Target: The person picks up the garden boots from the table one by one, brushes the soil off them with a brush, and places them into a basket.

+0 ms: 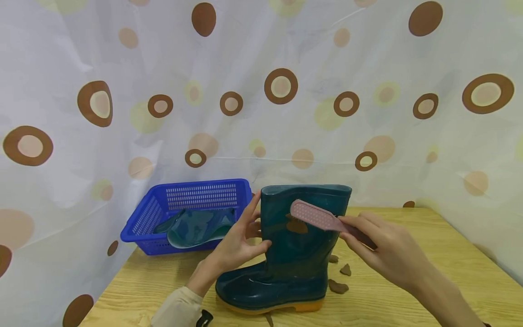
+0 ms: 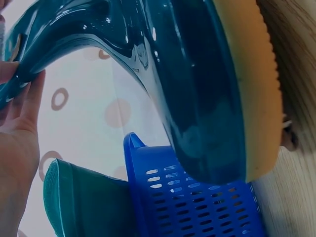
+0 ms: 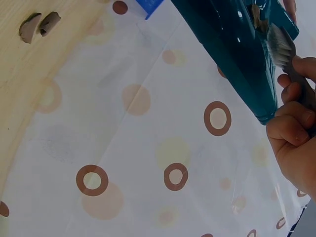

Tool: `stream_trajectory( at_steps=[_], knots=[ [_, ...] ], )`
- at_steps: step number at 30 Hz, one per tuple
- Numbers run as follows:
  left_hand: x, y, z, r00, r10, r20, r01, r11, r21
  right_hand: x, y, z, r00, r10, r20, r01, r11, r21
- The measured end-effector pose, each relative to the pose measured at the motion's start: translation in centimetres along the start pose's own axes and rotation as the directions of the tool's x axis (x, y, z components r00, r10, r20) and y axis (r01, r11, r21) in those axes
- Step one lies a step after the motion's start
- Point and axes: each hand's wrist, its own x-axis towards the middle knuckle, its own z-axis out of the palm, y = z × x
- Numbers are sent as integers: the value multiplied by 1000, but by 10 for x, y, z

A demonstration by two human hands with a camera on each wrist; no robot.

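Note:
A dark green rain boot (image 1: 292, 254) with an orange sole stands upright on the table, toe to the left. My left hand (image 1: 241, 238) grips the front edge of its shaft, thumb on the near side and fingers behind. In my right hand (image 1: 388, 247) is a pinkish scrub brush (image 1: 313, 215), held by its handle. Its white bristles (image 3: 279, 47) face the shaft, right at a brown mud patch (image 1: 297, 225). The right wrist view shows the right fingers curled round the brush handle (image 3: 302, 84).
A blue plastic basket (image 1: 147, 247) stands at the back left, with another green boot (image 1: 200, 227) lying in it. Several brown mud pieces (image 1: 338, 286) lie by the heel. Behind the wooden table (image 1: 408, 236) hangs a white sheet (image 1: 253, 54) with brown circles.

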Motion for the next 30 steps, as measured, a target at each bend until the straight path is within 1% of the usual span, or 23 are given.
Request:
stream_trajectory(
  at_steps=[5,9,14,24,26,30],
  knots=[
    [0,-1,-1,1000,-20,-5,20,1000,2,-1,0,4,999,1,33,-3,999,36],
    [1,-2,-1,999,-36,0,36,999,-11,-3,-1,5,998,35,55,-38,998,50],
    [3,0,-1,997,-83,6,83,996,-29,-6,-2,6,994,67,81,-71,996,48],
    [5,2,-2,991,-130,7,130,991,-24,-16,-6,5,990,53,128,-61,997,57],
    [5,2,-2,991,-136,7,136,990,-27,-17,-7,4,992,48,115,-56,996,65],
    [6,1,-2,990,-144,9,144,989,-35,-13,-9,-1,999,12,49,-16,997,75]
  ],
)
